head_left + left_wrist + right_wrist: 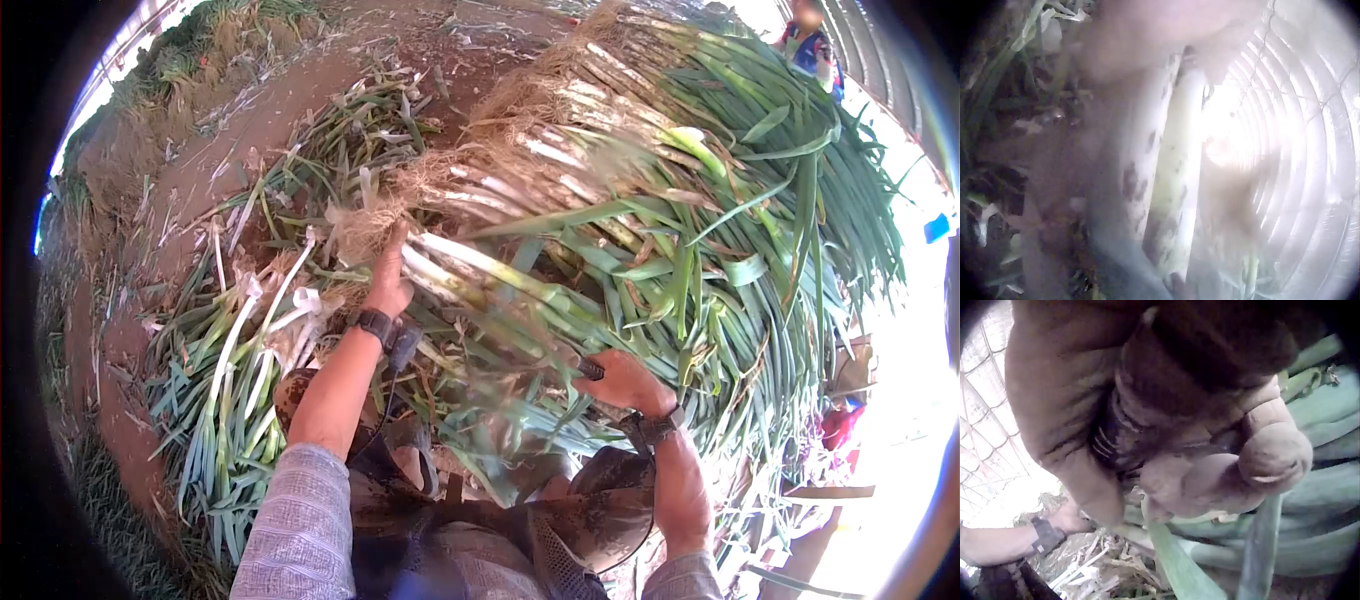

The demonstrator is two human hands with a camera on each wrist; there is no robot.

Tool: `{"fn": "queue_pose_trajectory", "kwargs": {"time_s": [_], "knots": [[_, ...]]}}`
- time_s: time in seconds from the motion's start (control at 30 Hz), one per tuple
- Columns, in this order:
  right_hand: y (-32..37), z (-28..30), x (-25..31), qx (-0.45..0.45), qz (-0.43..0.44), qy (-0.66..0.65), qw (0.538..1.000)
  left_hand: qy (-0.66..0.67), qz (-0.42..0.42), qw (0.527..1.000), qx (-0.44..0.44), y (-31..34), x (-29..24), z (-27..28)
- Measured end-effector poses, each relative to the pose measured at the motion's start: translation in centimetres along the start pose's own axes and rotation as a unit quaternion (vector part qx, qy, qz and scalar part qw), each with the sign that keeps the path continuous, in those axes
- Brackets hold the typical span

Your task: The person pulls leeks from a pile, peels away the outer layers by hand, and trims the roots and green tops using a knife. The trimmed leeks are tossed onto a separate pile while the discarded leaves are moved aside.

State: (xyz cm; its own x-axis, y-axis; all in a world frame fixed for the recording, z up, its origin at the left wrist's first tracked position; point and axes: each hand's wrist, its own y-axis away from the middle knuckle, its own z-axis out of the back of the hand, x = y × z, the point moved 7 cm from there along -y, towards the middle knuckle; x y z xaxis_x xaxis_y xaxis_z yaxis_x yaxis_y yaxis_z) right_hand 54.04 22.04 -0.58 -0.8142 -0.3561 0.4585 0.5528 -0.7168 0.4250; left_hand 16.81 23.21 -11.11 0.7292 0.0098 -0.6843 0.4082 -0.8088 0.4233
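Observation:
My left hand [390,278] grips a few long green onions [462,262] just below their bushy roots [368,228]. Their white, dirt-speckled stalks [1175,181] run out from under the hand in the left wrist view. The green ends slant toward my right hand [630,384] and blur in the head view. Curled round a dark, ribbed handle [591,369], my right hand is over the leaves. Up close, the handle [1109,439] shows pale ridges between palm and fingers; whatever it is fixed to is hidden. Green leaves [1175,562] pass beneath those fingers.
A big heap of unpeeled green onions [700,200] spreads across the right and far side, roots toward the middle. Cleaner, white-stalked onions [232,370] lie at the left. Peeled scraps [365,125] litter the bare soil [300,85]. A person [808,45] is at the far right.

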Motion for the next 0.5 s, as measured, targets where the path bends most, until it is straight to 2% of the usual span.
{"fn": "queue_pose_trajectory", "kwargs": {"time_s": [0.03, 0.1, 0.17, 0.23, 0.3, 0.37, 0.43, 0.47, 0.5], "knots": [[0.2, -0.4, -0.1, 0.003, 0.002, -0.001, 1.000, -0.004, 0.024, 1.000, 0.018, 0.2, -0.1, 0.2], [0.4, -0.8, 0.4, 0.000, 0.052, 0.029, 0.998, -0.039, -0.013, 0.999, -0.010, 0.9, 0.0, 1.2], [0.5, -0.8, 0.5, 0.011, 0.038, 0.043, 0.998, -0.141, 0.053, 0.986, -0.071, 0.5, 2.2, 2.9], [0.8, -1.2, -0.7, 0.007, -0.014, 0.108, 0.994, -0.183, 0.049, 0.980, -0.060, 1.7, 2.7, 2.0], [1.4, -1.1, -1.0, 0.022, -0.029, 0.106, 0.994, -0.125, 0.091, 0.988, 0.018, 0.9, 4.1, 2.1], [2.1, -0.8, -1.0, 0.036, -0.041, 0.106, 0.993, -0.097, 0.085, 0.991, 0.036, 1.5, 4.3, 1.6], [3.0, -0.3, -0.9, 0.018, -0.052, 0.127, 0.990, -0.148, 0.070, 0.986, -0.025, 1.9, 4.4, 2.2], [3.4, 0.0, -0.7, 0.019, -0.052, 0.128, 0.990, -0.147, 0.071, 0.986, -0.025, 2.2, 4.9, 2.1], [4.1, 0.4, -0.6, 0.034, -0.091, 0.118, 0.988, -0.153, 0.060, 0.984, -0.063, 2.8, 5.4, 2.4]]}}
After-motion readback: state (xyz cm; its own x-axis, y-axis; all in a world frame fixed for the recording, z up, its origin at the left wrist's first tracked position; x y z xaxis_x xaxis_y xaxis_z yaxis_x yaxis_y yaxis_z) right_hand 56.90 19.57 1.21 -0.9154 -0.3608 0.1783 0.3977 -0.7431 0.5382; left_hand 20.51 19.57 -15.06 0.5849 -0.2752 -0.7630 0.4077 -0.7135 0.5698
